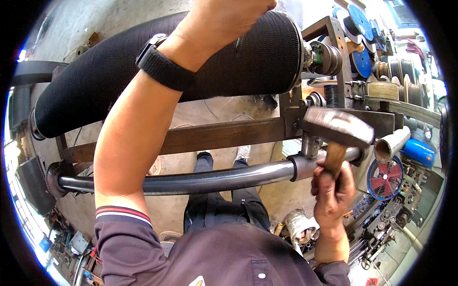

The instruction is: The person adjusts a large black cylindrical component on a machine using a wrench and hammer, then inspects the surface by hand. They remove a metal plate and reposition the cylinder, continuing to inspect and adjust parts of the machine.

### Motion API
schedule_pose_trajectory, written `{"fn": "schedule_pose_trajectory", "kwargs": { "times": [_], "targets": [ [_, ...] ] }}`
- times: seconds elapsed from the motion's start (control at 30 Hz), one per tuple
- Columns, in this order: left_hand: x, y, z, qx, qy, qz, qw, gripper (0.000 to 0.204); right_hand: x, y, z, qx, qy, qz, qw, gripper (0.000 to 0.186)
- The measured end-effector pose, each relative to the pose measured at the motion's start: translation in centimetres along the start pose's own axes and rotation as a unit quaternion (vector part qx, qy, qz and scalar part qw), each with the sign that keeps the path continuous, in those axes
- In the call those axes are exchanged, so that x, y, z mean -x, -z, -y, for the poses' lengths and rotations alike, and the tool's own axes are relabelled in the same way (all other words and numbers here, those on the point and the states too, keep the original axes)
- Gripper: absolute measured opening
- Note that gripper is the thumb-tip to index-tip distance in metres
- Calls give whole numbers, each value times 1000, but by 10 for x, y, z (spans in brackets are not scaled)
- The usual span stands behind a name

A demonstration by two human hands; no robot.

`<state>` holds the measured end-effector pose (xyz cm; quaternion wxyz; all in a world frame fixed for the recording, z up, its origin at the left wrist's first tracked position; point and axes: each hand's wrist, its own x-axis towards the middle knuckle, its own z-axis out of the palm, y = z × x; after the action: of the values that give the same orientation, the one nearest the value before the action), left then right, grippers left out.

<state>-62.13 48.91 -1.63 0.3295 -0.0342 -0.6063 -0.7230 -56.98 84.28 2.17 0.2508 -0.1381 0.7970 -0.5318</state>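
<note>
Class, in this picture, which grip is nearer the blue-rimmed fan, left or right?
Right. The right grip, holding the hammer, appears just left of the fan; the left grip is much farther off, at the picture's top edge.

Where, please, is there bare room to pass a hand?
Gaps open between the black roller and brown beam, right of the left forearm, and between that beam and the shiny tube, right of the feet. Around the hammer and the spools at right, it looks crowded.
</note>
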Motion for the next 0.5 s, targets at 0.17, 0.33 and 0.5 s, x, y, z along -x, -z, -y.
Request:
{"fn": "schedule_pose_trajectory", "kwargs": {
  "times": [0.17,0.33,0.5],
  "targets": [
    [-4,-8,-8,-28,18,29,999,21,-43,-10,61,114,228,-43,966,47],
    [1,-17,-15,-101,2,65,993,27,-69,-11,111,286,254,-73,921,38],
    [7,-16,-14,-43,25,93,994,29,-76,-11,118,332,233,-70,911,36]
  ]
}}
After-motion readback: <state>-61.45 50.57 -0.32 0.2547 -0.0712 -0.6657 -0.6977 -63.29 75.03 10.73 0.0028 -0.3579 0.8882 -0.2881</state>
